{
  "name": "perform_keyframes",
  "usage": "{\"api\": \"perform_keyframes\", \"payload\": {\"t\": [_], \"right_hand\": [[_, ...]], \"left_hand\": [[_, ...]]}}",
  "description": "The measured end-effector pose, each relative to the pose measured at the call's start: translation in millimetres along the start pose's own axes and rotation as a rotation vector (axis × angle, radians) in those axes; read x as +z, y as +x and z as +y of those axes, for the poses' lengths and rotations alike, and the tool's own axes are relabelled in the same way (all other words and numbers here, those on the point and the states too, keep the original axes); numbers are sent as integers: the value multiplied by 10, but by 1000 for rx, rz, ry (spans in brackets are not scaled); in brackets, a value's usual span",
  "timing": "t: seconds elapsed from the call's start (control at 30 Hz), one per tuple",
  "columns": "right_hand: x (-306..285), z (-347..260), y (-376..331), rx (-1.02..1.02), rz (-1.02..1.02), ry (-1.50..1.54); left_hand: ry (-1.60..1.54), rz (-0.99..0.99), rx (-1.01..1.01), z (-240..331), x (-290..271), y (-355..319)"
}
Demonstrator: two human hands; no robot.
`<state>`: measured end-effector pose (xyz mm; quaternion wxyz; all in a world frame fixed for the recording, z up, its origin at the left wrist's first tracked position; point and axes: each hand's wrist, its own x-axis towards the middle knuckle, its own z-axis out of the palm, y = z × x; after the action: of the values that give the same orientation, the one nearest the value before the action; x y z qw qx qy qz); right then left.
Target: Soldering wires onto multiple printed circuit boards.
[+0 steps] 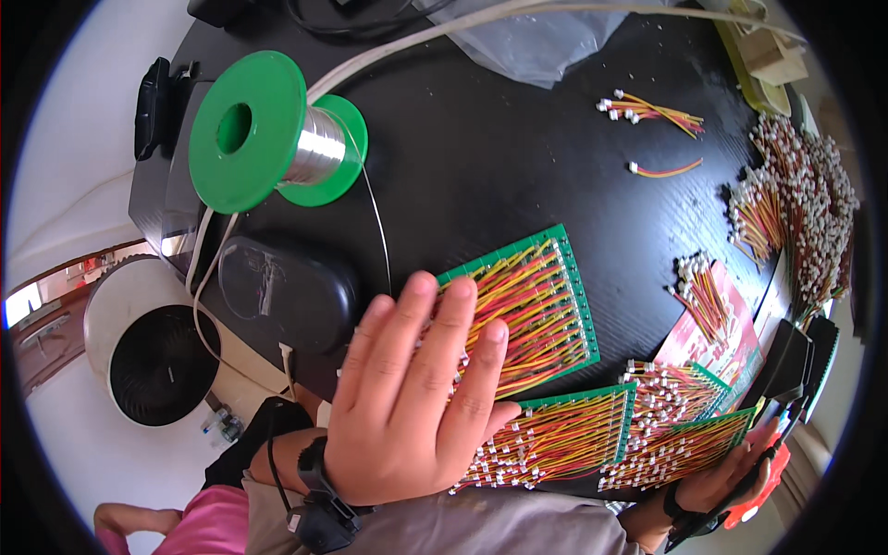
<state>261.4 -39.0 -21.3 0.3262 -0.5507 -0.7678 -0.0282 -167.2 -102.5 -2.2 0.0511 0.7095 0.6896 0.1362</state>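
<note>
Left hand is flat out over the topmost green board, back of the hand up, fingers straight and a bit spread, not clenched on anything I can see. Can't tell if the palm touches the red and yellow wires on that board. Right hand is down at the lower right by some tall black gear and a red thing; can't tell if it's gripping either one.

So the topmost board sits mid-worktop, partly under the left hand. A second board full of the same wires is just below it, and more wired boards are crowded in to its right.

Far left there's a green spool of silvery wire, with one thin strand dropping toward the left fingertips. Big heap of white-plugged wires at the right edge, a small bunch further in, and a clear plastic bag up top.
</note>
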Motion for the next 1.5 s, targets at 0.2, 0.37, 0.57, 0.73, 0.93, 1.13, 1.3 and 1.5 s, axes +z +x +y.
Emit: {"api": "perform_keyframes", "payload": {"t": [0.2,0.37,0.57,0.73,0.93,1.13,1.3,1.5], "right_hand": [[138,-277,79,211,-27,8],[155,-197,64,136,-26,-16],[156,-283,71,177,-24,-37],[234,-273,87,174,-16,-2],[253,-255,95,168,-8,13],[254,-281,71,168,-2,19],[263,-368,79,184,5,26],[286,-415,87,186,23,56]], "left_hand": [[-24,70,51,4,76,-14],[-64,125,73,-9,118,-72],[-87,136,132,-54,108,-40],[-67,150,124,-56,131,-39],[-57,155,31,32,121,-77],[-54,189,51,-18,133,-59],[-48,146,92,-55,112,-63],[-43,156,84,-59,137,-57]]}}
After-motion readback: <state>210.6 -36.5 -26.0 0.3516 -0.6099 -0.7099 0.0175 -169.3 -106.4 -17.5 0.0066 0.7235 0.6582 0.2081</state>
